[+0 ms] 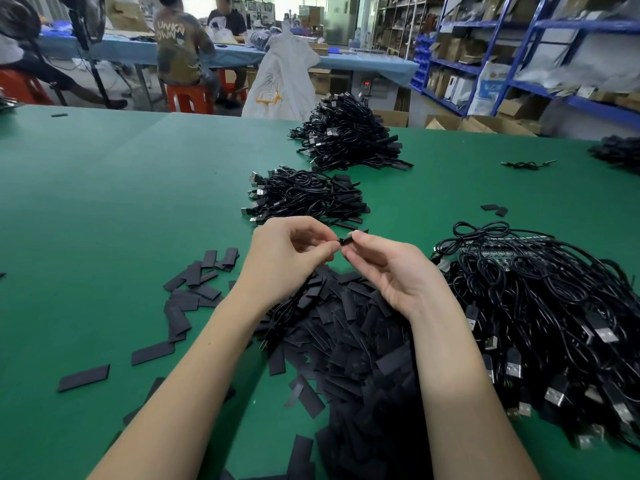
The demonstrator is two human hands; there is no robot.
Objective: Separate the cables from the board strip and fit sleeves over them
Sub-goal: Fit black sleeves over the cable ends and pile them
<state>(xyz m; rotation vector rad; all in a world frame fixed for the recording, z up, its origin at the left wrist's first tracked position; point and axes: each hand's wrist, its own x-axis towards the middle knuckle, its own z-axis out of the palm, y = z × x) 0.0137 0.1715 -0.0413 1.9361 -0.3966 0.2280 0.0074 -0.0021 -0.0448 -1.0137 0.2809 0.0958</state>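
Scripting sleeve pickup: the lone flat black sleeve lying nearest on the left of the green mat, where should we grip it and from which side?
Judging from its pose, take the lone flat black sleeve across its short width, near one end, coming straight down from above. It lies flat on the green mat, a thin rectangle angled slightly, apart from the pile of black sleeves, so both long edges look free for a pinch.

My green table point(104, 188) held loose sleeves point(346, 334), cable heaps point(304, 197) beyond them, uncut cables point(554, 306) right.

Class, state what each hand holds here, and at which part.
Both hands, left and right, pinch one small black piece by its opposite ends; what it is cannot be told.
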